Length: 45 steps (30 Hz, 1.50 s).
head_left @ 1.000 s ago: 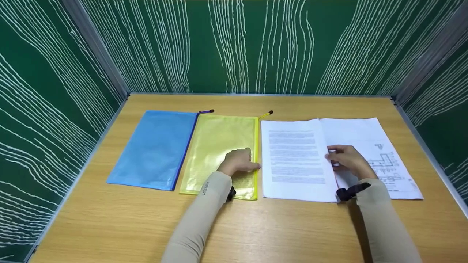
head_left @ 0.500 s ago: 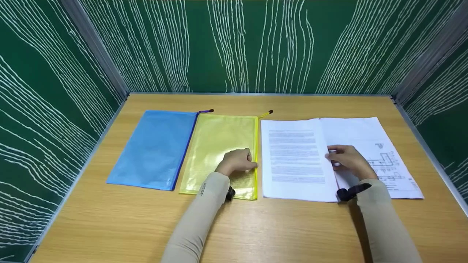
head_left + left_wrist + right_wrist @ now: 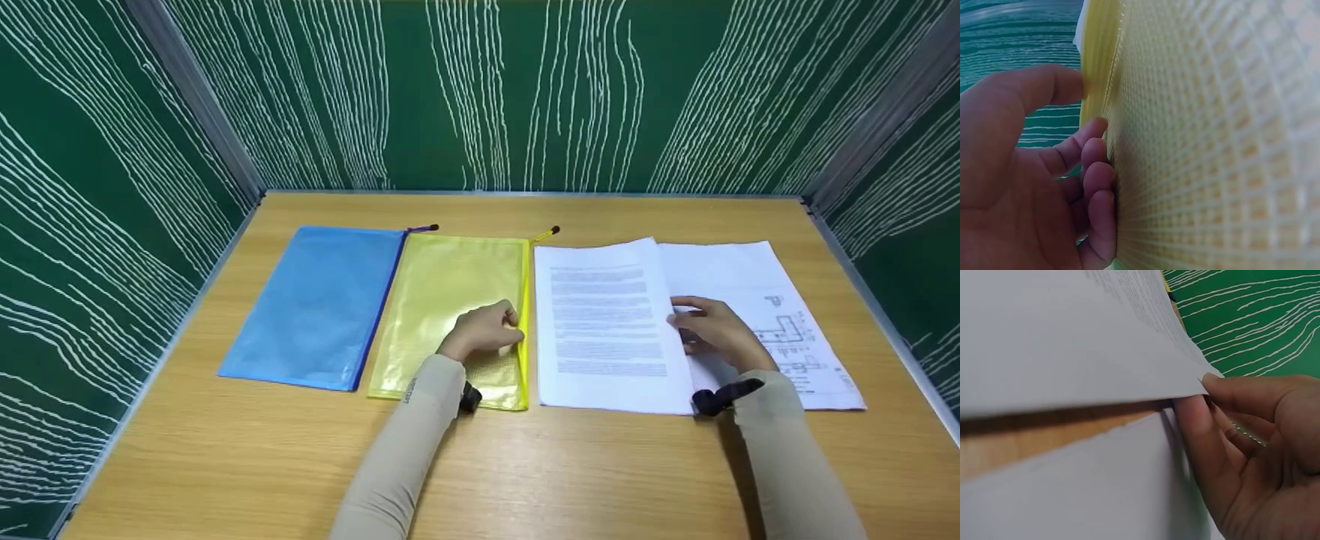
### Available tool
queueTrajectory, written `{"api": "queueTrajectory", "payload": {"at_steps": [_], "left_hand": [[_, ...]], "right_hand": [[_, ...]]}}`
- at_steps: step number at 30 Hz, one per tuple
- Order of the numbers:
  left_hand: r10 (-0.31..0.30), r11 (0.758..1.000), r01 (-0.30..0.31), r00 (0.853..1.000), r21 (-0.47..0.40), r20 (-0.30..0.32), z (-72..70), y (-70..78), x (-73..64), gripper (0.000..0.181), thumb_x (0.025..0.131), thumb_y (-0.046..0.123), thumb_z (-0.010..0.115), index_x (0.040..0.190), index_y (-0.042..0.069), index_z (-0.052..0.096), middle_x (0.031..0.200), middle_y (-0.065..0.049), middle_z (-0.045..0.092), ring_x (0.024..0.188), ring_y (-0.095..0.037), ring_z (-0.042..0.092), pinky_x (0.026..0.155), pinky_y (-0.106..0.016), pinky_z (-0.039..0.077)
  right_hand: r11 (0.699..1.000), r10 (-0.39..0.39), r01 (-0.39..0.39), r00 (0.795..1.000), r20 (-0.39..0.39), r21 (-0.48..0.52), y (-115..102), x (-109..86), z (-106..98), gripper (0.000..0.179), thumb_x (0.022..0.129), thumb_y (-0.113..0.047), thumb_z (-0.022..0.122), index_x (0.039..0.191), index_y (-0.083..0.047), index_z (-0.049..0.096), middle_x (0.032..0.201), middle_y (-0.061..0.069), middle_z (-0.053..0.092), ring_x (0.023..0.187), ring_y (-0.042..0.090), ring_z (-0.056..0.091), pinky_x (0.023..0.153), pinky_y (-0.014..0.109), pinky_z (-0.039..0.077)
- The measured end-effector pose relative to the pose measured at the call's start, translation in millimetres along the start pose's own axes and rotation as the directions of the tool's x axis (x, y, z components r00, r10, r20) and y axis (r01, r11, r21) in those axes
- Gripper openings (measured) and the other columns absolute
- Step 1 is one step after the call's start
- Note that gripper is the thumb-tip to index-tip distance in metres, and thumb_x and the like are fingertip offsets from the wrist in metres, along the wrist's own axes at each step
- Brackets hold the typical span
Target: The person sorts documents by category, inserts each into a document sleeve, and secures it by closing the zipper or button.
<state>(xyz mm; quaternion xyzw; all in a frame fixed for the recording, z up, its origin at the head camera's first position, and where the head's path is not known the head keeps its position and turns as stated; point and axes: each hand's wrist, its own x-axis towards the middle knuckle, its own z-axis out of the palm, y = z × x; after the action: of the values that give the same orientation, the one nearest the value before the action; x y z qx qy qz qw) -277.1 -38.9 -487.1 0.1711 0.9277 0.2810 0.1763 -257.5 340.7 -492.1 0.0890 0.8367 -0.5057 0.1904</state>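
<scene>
Green walls (image 3: 409, 135), head view: streaked with wavy white lines, they close round the far edge and both sides of a wood-grained desk (image 3: 562, 480).
Blue pouch (image 3: 315, 307), head view: flat on the desk at the left, its dark zip edge close beside the next pouch, its zip pull (image 3: 424, 228) at the far corner.
Yellow pouch (image 3: 450, 277), head view: flat in the middle, between the blue pouch and the papers, zip edge to the right.
Left hand (image 3: 480, 330), head view: over the yellow pouch, fingers curled, thumb meeting the zip edge.
Printed page (image 3: 607, 322), head view: just right of the yellow pouch, text facing up, its right border beside the drawing sheet (image 3: 727, 277).
Right hand (image 3: 712, 330), head view: reaching over the drawing sheet, thumb and fingertips brought together on the right border of the printed page.
Yellow pouch, left wrist view: its mesh fills the right side, the zip strip running up beside the fingers.
Left hand, left wrist view: thumb on the strip's outer side, curled fingers against the mesh; it seems to pinch the edge, though how firmly is hard to tell in this dim close-up.
Printed page, right wrist view: its border stands off the paper below, bare wood showing between.
Right hand, right wrist view: pinching the printed page at that border, the gap closed to paper thickness.
</scene>
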Motion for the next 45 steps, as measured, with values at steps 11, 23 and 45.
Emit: {"api": "queueTrajectory", "payload": {"at_steps": [11,23,45], "left_hand": [[0.046,0.929,-0.030,0.998,-0.368,0.032,-0.7,-14.6,-0.1,0.060,0.084,0.014,0.060,0.142,0.013,0.046,0.077,0.003,0.057,0.057,-0.010,0.045,0.054,-0.024,0.036],[0.122,0.687,-0.073,0.992,-0.723,0.017,3.6,-35.0,-0.1,0.063,0.087,0.004,0.062,0.146,0.010,0.041,0.058,0.004,0.039,0.054,-0.013,0.029,0.058,-0.027,0.031],[0.114,0.671,-0.060,0.993,-0.739,0.023,4.6,-37.4,1.9,0.065,0.086,0.002,0.062,0.147,0.010,0.040,0.062,0.003,0.045,0.055,-0.011,0.034,0.058,-0.026,0.035]], "right_hand": [[0.998,-0.031,0.031,1.000,0.006,0.064,4.1,0.2,-0.8,0.063,0.096,-0.023,0.058,0.150,-0.007,0.031,0.098,0.001,0.066,0.075,0.007,0.062,0.063,0.025,0.053],[0.998,-0.021,0.019,1.000,0.023,0.068,6.0,-0.2,0.2,0.068,0.094,-0.027,0.063,0.151,-0.008,0.031,0.109,0.005,0.063,0.086,0.008,0.067,0.071,0.027,0.057],[0.925,-0.110,0.067,0.989,0.095,0.373,16.3,-11.2,-4.2,0.079,0.089,-0.012,0.068,0.154,-0.010,0.022,0.098,-0.012,0.069,0.086,0.008,0.068,0.066,0.022,0.057]]}}
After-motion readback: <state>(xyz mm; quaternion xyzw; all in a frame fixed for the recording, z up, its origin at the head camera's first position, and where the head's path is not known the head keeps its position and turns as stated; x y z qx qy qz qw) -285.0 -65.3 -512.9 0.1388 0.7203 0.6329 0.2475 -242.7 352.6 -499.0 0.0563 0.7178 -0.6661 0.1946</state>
